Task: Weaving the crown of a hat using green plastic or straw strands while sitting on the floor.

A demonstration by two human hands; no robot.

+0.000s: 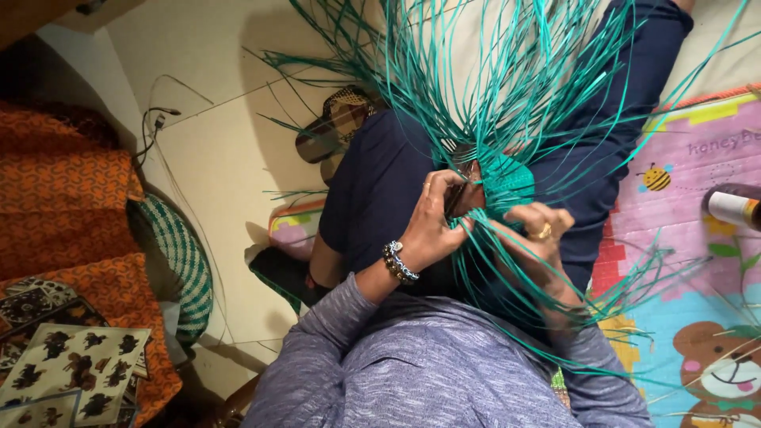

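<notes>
The person sits on a pale tiled floor [230,150], legs in dark blue trousers [380,190] stretched out ahead, working a piece of teal weaving [507,181] held over the lap. Long teal strips [491,71] fan out from that woven patch in every direction, over the knees and down past the arms.

The left hand [432,222], with a beaded bracelet [399,263] at the wrist, has its grip clenched on several strips at the near edge of the weaving; a slim dark tool seems to lie under the fingers, though it is too hidden to be sure. The right hand [543,226], wearing 1 gold ring [541,233], is closed around a bundle of strips just beside the woven patch, half covered by them.

To the right lies a colourful play mat [690,238] printed with a bee and a bear, with a roll [733,208] resting on it near the frame edge. On the left, orange patterned cloth [63,198] covers furniture, beside a finished green-and-white woven basket [186,261] and animal-print cushions [71,368]. A patterned sandal [337,123] sits on the floor by the knee, and a thin cable [154,119] trails along the wall.
</notes>
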